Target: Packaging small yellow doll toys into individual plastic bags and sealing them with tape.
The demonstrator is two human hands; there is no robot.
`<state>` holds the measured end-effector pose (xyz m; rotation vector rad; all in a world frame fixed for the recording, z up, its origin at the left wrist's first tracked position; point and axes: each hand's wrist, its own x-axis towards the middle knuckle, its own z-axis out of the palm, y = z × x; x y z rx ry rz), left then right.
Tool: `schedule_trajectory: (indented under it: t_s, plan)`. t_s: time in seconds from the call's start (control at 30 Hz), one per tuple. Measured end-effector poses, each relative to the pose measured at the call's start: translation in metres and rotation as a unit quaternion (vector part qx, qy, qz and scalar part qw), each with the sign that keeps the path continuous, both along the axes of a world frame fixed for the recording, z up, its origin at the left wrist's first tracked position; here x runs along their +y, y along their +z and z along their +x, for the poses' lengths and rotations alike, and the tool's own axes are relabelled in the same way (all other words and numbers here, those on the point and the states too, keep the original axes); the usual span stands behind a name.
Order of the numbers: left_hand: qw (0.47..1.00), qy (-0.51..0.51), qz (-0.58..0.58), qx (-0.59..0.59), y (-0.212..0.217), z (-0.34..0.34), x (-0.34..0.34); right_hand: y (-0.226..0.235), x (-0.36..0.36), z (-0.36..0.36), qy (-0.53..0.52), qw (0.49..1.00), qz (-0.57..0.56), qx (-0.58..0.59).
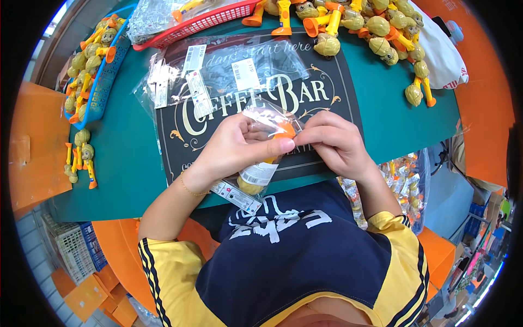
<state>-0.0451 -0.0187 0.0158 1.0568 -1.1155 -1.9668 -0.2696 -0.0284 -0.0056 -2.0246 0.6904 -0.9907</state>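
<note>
Hands: left [231, 144] wrapped around a clear bag [264, 116]; right [340, 144] pinching its edge with bunched fingertips. Green table [128, 147] carries a dark mat [327, 128]. Red basket [202, 24], far side: clear plastic packets [147, 22]. Blue basket [101, 90], far left: heaped yellow-and-orange toys [87, 65]. Bag contents: one toy [250, 186], above mat's near edge, beneath left thumb, left of right hand.

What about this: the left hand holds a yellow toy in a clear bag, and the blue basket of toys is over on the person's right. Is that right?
Almost! In the head view, the blue basket is on the person's left, not the right. The left hand does hold the bagged yellow toy.
</note>
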Motion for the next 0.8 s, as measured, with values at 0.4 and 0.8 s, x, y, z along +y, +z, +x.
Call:
schedule_trajectory:
  t_s: [0.4,0.8]
  plan:
    - [0.999,0.026,0.045,-0.001,-0.007,-0.001,0.002,-0.003,0.001,0.001,0.022,1.000,-0.013,0.012]
    - [0.995,0.061,0.066,0.046,-0.009,0.003,0.001,-0.014,0.011,-0.010,-0.021,0.919,0.323,-0.227]
